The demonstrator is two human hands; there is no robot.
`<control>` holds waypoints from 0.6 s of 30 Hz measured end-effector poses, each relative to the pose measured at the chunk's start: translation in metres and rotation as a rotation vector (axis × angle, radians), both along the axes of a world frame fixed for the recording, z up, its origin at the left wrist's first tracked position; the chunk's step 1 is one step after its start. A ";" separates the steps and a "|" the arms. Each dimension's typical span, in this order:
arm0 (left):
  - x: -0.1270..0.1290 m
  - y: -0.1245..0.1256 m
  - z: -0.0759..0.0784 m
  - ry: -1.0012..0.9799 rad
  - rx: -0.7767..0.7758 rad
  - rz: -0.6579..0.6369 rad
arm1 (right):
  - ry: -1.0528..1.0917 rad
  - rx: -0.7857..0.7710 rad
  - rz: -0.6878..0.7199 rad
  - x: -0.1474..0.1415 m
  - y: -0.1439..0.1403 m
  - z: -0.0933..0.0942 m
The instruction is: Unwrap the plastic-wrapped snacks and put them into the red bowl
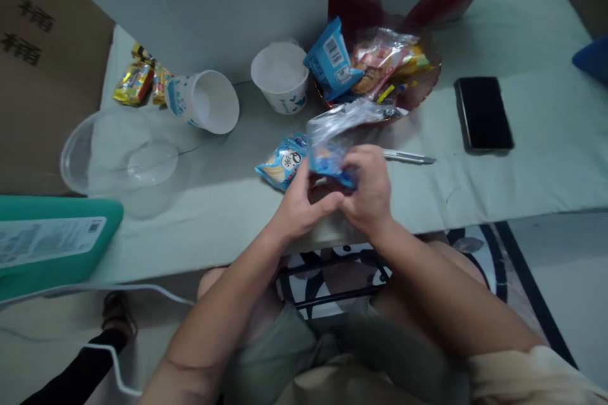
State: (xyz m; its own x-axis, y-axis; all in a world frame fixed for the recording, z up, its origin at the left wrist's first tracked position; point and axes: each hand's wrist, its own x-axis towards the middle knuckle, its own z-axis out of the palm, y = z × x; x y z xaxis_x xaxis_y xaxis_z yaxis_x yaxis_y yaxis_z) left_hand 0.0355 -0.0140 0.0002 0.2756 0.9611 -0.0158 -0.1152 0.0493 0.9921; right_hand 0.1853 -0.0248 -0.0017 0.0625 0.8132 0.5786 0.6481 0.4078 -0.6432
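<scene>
A crinkled clear plastic bag [335,130] with blue printing is between my hands, just above the near part of the table. My right hand [368,190] is closed on its lower right side, a little blurred. My left hand [301,205] grips the lower left side, its thumb stretched towards my right hand and its other fingers partly hidden. On the table beside my left fingertips lies a blue snack packet [280,168]. Behind the bag, a bowl [430,85] holds several wrapped snacks, with another blue packet [332,60] at its left. A slim silver cutter [411,157] lies right of my right hand.
One paper cup [279,98] stands upright; another paper cup [183,101] is tipped over beside yellow snack packets [135,83]. A clear plastic tub [76,164] lies at left, near a green container [107,218]. The black phone [484,114] is at right. Large boxes [228,6] line the back.
</scene>
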 end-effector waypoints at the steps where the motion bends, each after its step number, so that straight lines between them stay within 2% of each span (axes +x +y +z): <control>1: 0.001 0.000 -0.002 -0.012 -0.045 0.003 | -0.030 -0.019 0.074 -0.003 -0.003 0.002; 3: -0.002 0.005 -0.004 -0.015 -0.121 0.071 | -0.048 -0.072 0.210 -0.006 -0.009 0.006; 5: -0.011 0.017 -0.006 -0.044 -0.183 0.149 | 0.003 -0.092 0.267 -0.004 -0.010 0.008; 8: -0.033 0.042 -0.007 -0.058 -0.225 0.187 | 0.112 -0.101 0.186 0.005 -0.005 0.006; 12: -0.056 0.066 -0.007 0.036 -0.107 0.204 | 0.148 -0.179 0.079 0.011 0.006 -0.002; 15: -0.056 0.061 -0.004 0.074 -0.075 0.126 | 0.108 -0.157 0.092 0.010 0.011 -0.007; 18: -0.050 0.044 0.001 0.139 -0.123 -0.063 | 0.099 -0.132 0.150 0.006 0.013 -0.008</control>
